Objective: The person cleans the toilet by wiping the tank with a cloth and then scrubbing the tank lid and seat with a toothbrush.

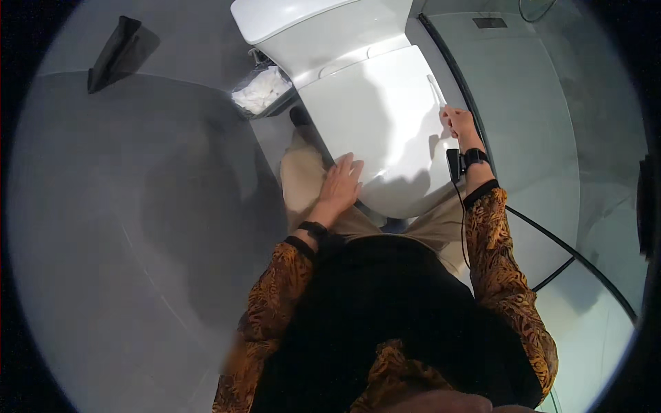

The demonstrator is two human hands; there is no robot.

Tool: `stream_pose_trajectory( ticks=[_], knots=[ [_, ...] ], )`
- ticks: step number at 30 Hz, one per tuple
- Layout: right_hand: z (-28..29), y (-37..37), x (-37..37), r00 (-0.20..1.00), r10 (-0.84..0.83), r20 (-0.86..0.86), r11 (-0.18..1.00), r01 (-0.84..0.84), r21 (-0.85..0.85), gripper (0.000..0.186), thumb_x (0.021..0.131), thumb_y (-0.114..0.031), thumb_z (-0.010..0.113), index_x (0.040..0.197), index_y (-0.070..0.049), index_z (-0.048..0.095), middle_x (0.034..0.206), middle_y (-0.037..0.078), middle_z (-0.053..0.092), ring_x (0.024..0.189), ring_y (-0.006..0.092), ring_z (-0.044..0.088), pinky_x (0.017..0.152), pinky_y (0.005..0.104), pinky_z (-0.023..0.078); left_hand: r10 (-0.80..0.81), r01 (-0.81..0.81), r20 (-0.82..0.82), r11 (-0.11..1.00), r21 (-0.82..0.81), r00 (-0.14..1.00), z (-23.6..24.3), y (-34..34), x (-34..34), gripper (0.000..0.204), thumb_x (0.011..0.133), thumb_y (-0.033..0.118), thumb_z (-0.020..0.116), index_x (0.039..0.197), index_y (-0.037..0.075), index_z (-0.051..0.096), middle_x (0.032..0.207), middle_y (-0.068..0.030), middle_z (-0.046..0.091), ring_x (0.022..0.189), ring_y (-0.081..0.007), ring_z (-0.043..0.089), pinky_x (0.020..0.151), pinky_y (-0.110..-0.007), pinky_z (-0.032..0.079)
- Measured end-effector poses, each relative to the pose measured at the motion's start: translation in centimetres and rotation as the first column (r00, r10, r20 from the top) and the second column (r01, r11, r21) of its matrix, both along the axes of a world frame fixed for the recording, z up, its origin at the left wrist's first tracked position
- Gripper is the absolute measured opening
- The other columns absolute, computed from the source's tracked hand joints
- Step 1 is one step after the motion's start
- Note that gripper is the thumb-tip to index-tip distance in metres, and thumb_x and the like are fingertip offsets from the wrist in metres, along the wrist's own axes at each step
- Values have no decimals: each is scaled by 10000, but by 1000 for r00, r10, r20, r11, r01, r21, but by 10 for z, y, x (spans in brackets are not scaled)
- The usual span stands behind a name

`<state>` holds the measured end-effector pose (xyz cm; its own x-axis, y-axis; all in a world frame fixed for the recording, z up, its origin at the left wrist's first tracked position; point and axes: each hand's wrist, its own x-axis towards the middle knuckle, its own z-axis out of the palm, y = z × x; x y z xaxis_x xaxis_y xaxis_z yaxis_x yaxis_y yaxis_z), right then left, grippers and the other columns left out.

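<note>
A white toilet lid [372, 124] lies closed below the cistern [323, 27]. My left hand [342, 179] rests with fingers outstretched on the lid’s left side, near its front. At the lid’s right edge, my right hand [458, 122] has curled fingers beside a narrow white strip [435, 89]; what they hold, if anything, I cannot make out. Black watch-like bands circle both wrists, and a small black device [454, 165] with a cable sits by my right wrist.
A lined bin [261, 89] with white paper stands left of the toilet. A dark object [112, 55] is at the upper left. Glass shower panels [606, 206] with black framing [578, 255] and a drain [490, 23] are to the right.
</note>
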<state>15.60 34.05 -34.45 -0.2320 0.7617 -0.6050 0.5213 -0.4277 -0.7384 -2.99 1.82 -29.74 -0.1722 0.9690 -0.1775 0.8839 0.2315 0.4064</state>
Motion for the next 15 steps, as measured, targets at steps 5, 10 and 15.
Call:
stream_pose_trajectory(
  ticks=[5, 10, 15],
  knots=[
    [2, 3, -40, 987, 84, -137, 996, -84, 7, 301, 874, -321, 583, 741, -55, 629, 512, -26, 425, 375, 71, 323, 341, 237, 233, -10, 10, 84, 1000, -3, 996, -2, 10, -1, 475, 805, 142, 578, 1258, 65, 458, 1367, -202, 355, 1241, -357, 386, 970, -426, 393],
    [12, -2, -75, 964, 191, -183, 968, -217, -130, 295, 894, -297, 561, 762, -40, 621, 516, -20, 448, 376, 72, 320, 341, 238, 218, 16, -25, 105, 996, 82, 994, -3, 1, -1, 452, 799, 123, 555, 1238, 56, 472, 1323, -214, 413, 1203, -364, 433, 956, -429, 418],
    [9, 39, -52, 999, -2, -46, 1000, 1, -26, 300, 882, -329, 558, 755, -61, 606, 523, -36, 409, 387, 67, 297, 354, 240, 208, 1, -14, 109, 993, 115, 994, -10, 3, -5, 479, 777, 105, 585, 1237, 46, 467, 1330, -223, 407, 1210, -377, 431, 959, -435, 416]
  ],
)
